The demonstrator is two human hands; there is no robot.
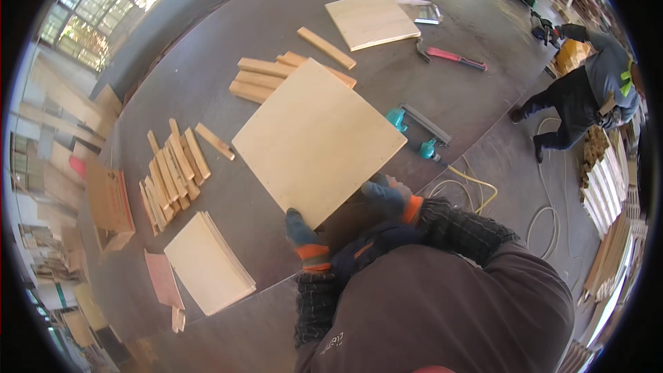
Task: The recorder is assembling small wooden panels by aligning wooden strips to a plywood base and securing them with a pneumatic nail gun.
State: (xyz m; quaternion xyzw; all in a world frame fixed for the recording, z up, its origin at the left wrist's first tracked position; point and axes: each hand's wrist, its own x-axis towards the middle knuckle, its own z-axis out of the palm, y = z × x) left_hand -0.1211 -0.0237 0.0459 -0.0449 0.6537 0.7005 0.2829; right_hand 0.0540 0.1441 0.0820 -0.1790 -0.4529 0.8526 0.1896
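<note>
Both gloved hands, left hand (302, 233) and right hand (388, 197), grasp the near edge of the panel (318, 139), which could tip onto the slats (266, 74) if the grip slips.

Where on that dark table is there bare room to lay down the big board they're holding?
The square pale plywood board is gripped by the gloved left hand and right hand. Bare dark tabletop lies under it, between the pile of short wooden slats and the teal nail gun. The far side, with long wooden strips, is crowded.
</note>
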